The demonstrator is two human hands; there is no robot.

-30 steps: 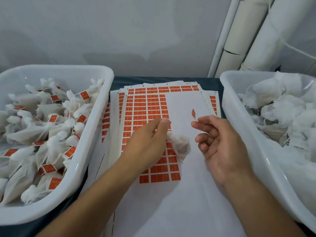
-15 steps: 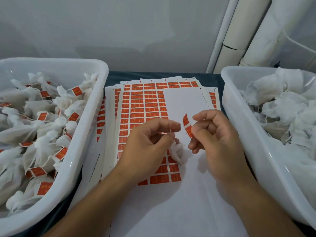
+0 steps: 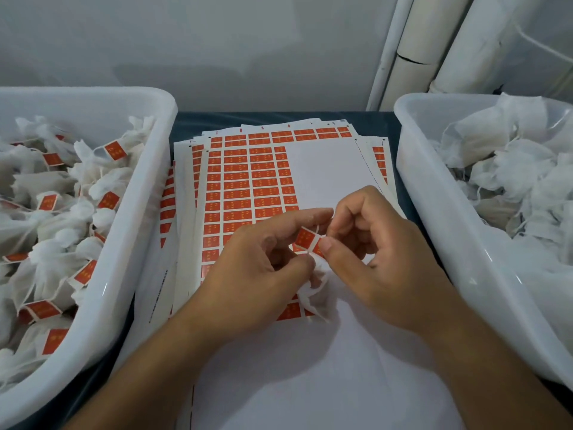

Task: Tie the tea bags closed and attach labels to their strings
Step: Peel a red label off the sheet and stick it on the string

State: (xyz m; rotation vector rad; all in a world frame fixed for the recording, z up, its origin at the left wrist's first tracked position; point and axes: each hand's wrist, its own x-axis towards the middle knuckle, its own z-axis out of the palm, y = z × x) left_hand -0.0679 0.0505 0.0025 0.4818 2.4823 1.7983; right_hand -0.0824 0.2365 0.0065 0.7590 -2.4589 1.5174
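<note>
Two white tubs flank the work area. The left tub (image 3: 148, 193) holds a heap of tied tea bags carrying orange labels, which I judge to be finished stock. The right tub (image 3: 412, 187) holds crumpled white bags with no labels visible, evidently still to be done; the amounts look comparable, so the job appears roughly midway, though the depth of either pile cannot be read.

Between the tubs lies a stack of label sheets (image 3: 248, 181). On the top sheet the right-hand columns and most of the lower part are stripped to bare backing.

One tea bag (image 3: 313, 290) is in process above that sheet. The left hand (image 3: 263, 274) has its fingers curled round the bag's gathered neck. The right hand (image 3: 381, 256) pinches an orange label (image 3: 305, 237) between thumb and forefinger, just beside the left fingertips. A thin string (image 3: 318, 227) shows by the label; whether the label is folded onto it cannot be told.
</note>
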